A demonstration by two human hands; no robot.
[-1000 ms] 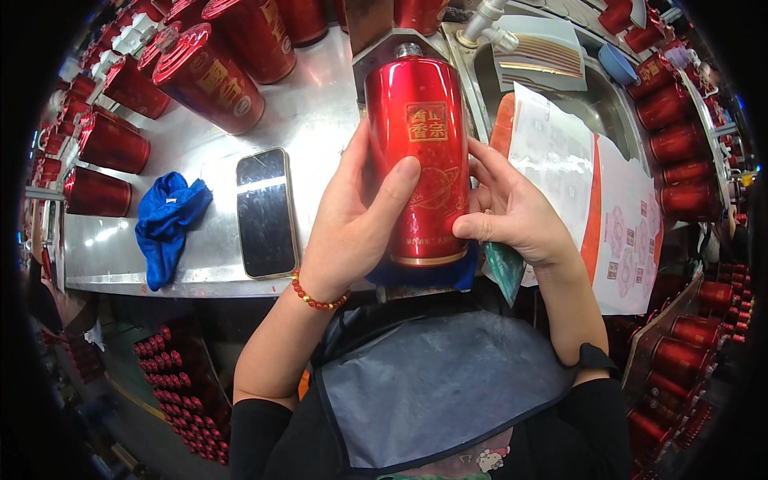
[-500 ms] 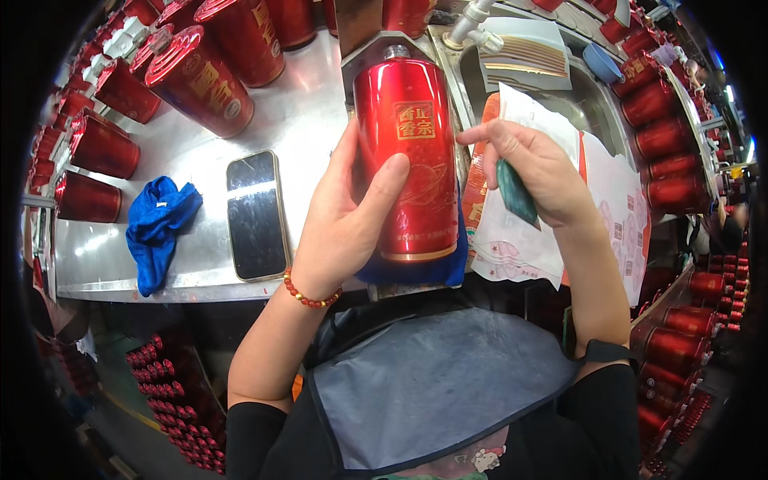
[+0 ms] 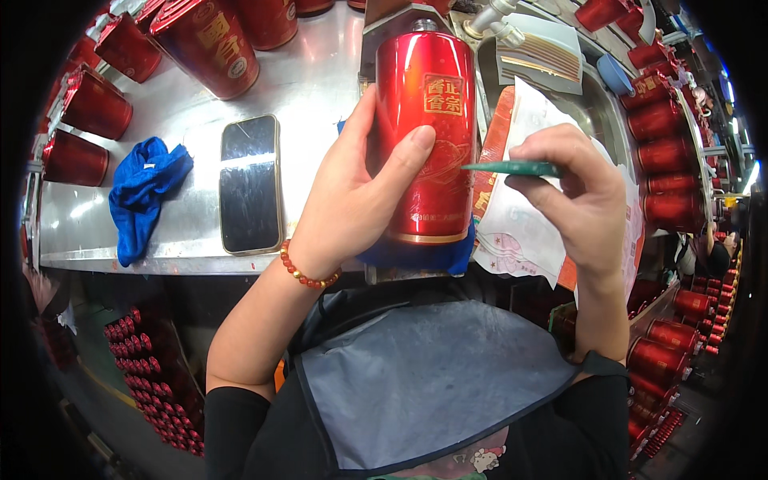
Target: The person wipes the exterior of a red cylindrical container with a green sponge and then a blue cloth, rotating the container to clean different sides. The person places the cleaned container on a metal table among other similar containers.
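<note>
A glossy red bottle [image 3: 412, 76] with gold markings lies on a blue cloth [image 3: 458, 260] at the table's front edge, its metal neck pointing away from me. My left hand [image 3: 344, 200] grips its left side, the thumb resting across the front. Pinched between the thumb and fingers of my right hand [image 3: 590, 200] is a flat green scraper [image 3: 528, 168], seen nearly edge-on. The scraper's thin tip points left at the bottle's right side, over the lower printed pattern; whether it touches cannot be made out. White printed sheets [image 3: 528, 216] lie beneath my right hand.
On the metal table [image 3: 320, 104] are a phone [image 3: 250, 188] and a crumpled blue cloth [image 3: 144, 196]. Red containers [image 3: 212, 48] stand at the back left. A sink [image 3: 588, 88] with a tap [image 3: 492, 20] and a blue bowl [image 3: 614, 76] is at the back right. Racks of red containers [image 3: 664, 160] line the right.
My right hand has turned the scraper from hanging downward to pointing left, its tip now at the bottle. The index finger has curled in. My left hand still holds the bottle; the view has shifted slightly.
</note>
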